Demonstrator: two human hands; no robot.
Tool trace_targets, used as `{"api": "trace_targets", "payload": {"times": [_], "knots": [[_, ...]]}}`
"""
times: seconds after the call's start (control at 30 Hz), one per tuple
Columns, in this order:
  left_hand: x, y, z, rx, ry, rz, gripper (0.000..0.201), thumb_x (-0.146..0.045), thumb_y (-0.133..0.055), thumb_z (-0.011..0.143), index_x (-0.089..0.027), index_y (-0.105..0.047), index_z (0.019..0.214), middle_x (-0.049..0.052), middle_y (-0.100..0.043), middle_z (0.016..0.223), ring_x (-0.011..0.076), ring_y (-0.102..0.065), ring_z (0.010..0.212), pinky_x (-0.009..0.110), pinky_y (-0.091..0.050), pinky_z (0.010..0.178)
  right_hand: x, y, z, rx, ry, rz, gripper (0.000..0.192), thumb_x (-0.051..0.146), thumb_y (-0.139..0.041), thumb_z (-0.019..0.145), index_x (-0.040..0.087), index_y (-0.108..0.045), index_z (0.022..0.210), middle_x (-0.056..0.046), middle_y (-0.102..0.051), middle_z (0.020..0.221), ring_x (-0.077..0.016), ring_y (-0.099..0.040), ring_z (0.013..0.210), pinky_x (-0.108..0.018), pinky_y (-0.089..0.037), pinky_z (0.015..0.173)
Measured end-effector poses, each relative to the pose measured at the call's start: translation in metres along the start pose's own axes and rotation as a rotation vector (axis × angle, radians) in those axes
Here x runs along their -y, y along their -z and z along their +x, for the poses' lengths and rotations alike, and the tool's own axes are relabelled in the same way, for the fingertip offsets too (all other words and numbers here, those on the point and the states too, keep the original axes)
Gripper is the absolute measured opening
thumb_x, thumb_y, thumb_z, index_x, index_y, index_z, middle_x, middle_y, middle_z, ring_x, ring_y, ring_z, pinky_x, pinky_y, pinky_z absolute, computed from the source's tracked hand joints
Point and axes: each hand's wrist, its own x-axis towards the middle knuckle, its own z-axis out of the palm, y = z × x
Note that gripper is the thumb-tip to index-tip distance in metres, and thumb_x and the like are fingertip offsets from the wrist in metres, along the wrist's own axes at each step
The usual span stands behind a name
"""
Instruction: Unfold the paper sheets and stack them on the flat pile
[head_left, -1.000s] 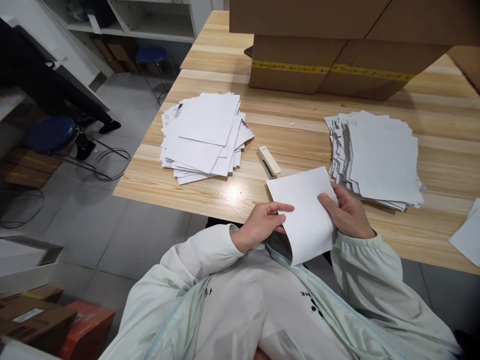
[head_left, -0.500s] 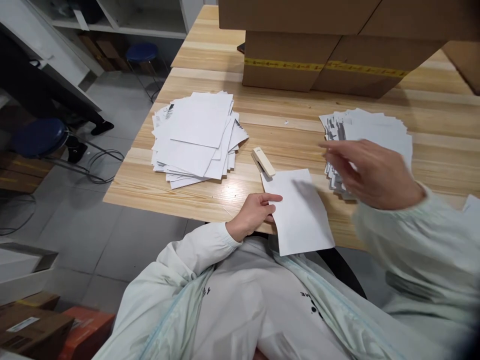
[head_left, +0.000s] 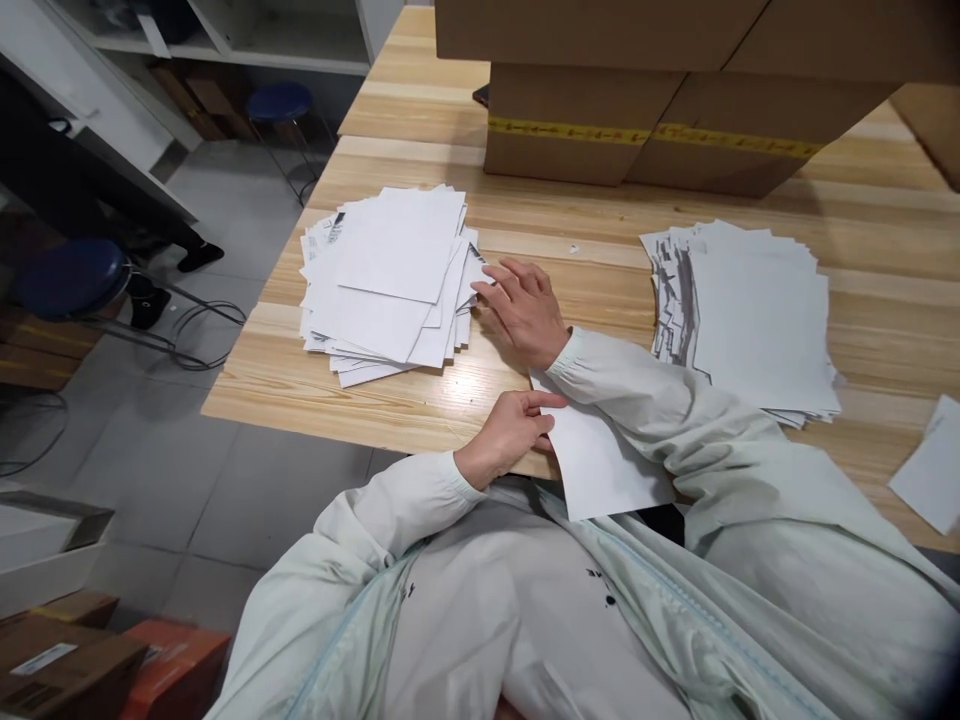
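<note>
My left hand [head_left: 510, 435] pinches the left edge of a white sheet of paper [head_left: 600, 460], which hangs partly over the table's front edge. Reaching across from the right, my right hand [head_left: 521, 312] is palm down with its fingers spread, near the right side of the messy left paper stack [head_left: 401, 250]. It covers the place where the cream stapler lay, so the stapler is hidden now. The right sleeve [head_left: 630, 385] overlaps the upper part of the sheet. A taller paper stack [head_left: 761, 310] stands to the right.
Large cardboard boxes [head_left: 570, 130] fill the back of the wooden table [head_left: 585, 215]. Loose paper [head_left: 934, 470] lies at the right front edge. Blue stools [head_left: 71, 275] and a person's dark-clothed leg [head_left: 142, 215] are off to the left. More boxes [head_left: 67, 660] sit at lower left.
My right hand has swung left from above the right stack to the stapler's spot and now hides the stapler. My left hand keeps holding the sheet in about the same place.
</note>
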Motion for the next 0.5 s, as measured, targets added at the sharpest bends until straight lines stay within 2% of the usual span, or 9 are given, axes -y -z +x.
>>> {"api": "trace_targets", "payload": {"times": [0.1, 0.17, 0.23, 0.3, 0.37, 0.43, 0.47, 0.5], "knots": [[-0.001, 0.0, -0.005, -0.001, 0.013, -0.009, 0.037, 0.001, -0.057, 0.076, -0.007, -0.07, 0.109, 0.0, -0.063, 0.069, 0.0097, -0.062, 0.061, 0.026, -0.057, 0.064, -0.003, 0.011, 0.004, -0.086, -0.035, 0.007, 0.05, 0.047, -0.03, 0.102, 0.023, -0.05, 0.141, -0.011, -0.047, 0.152, -0.0295, -0.033, 0.146, -0.055, -0.023, 0.118], [0.004, 0.001, -0.014, 0.006, 0.031, -0.012, 0.038, 0.0, -0.058, 0.076, -0.009, -0.071, 0.111, -0.003, -0.058, 0.064, 0.0092, -0.061, 0.059, 0.026, -0.057, 0.064, -0.007, 0.033, -0.001, -0.151, -0.081, 0.036, 0.054, 0.052, -0.031, 0.101, 0.022, -0.051, 0.142, -0.012, -0.049, 0.15, -0.0302, -0.036, 0.144, -0.055, -0.027, 0.117], [0.012, 0.004, -0.029, 0.013, 0.001, -0.008, 0.038, -0.004, -0.06, 0.077, -0.011, -0.072, 0.113, -0.005, -0.053, 0.06, 0.0083, -0.059, 0.057, 0.025, -0.056, 0.064, -0.01, 0.067, -0.021, -0.193, -0.132, 0.074, 0.055, 0.055, -0.036, 0.099, 0.021, -0.055, 0.138, -0.013, -0.055, 0.144, -0.0304, -0.044, 0.139, -0.055, -0.031, 0.116], [0.02, 0.009, -0.045, 0.024, -0.1, 0.017, 0.036, -0.012, -0.062, 0.08, -0.012, -0.073, 0.115, -0.004, -0.055, 0.061, 0.0081, -0.057, 0.058, 0.023, -0.055, 0.064, -0.01, 0.102, -0.061, -0.218, -0.226, 0.107, 0.055, 0.057, -0.042, 0.097, 0.018, -0.062, 0.131, -0.015, -0.063, 0.135, -0.0299, -0.055, 0.13, -0.052, -0.038, 0.112], [0.026, 0.013, -0.06, 0.03, -0.246, 0.087, 0.034, -0.021, -0.063, 0.085, -0.013, -0.074, 0.116, -0.001, -0.06, 0.064, 0.0085, -0.054, 0.058, 0.022, -0.052, 0.062, -0.003, 0.129, -0.114, -0.263, -0.491, 0.108, 0.053, 0.056, -0.038, 0.099, 0.02, -0.067, 0.123, -0.014, -0.071, 0.122, -0.0291, -0.065, 0.115, -0.05, -0.048, 0.103], [0.026, 0.015, -0.069, 0.006, -0.408, 0.201, 0.031, -0.026, -0.06, 0.089, -0.016, -0.075, 0.115, 0.0, -0.062, 0.063, 0.0088, -0.049, 0.055, 0.022, -0.048, 0.056, 0.012, 0.14, -0.168, -0.262, -0.821, 0.176, 0.054, 0.06, -0.036, 0.098, 0.023, -0.069, 0.122, -0.011, -0.076, 0.104, -0.0287, -0.071, 0.098, -0.049, -0.054, 0.092], [0.025, 0.016, -0.072, -0.015, -0.498, 0.265, 0.03, -0.026, -0.058, 0.091, -0.018, -0.076, 0.114, 0.0, -0.062, 0.063, 0.009, -0.047, 0.054, 0.022, -0.046, 0.053, 0.021, 0.14, -0.19, -0.205, -0.906, 0.307, 0.056, 0.063, -0.036, 0.097, 0.025, -0.067, 0.124, -0.01, -0.077, 0.098, -0.028, -0.073, 0.088, -0.047, -0.057, 0.082], [0.023, 0.015, -0.073, -0.034, -0.588, 0.323, 0.029, -0.026, -0.057, 0.092, -0.02, -0.076, 0.112, 0.001, -0.063, 0.063, 0.0092, -0.046, 0.053, 0.023, -0.045, 0.052, 0.031, 0.136, -0.208, -0.17, -0.919, 0.452, 0.056, 0.067, -0.042, 0.093, 0.026, -0.067, 0.122, -0.01, -0.077, 0.096, -0.0279, -0.073, 0.083, -0.044, -0.059, 0.073]]}}
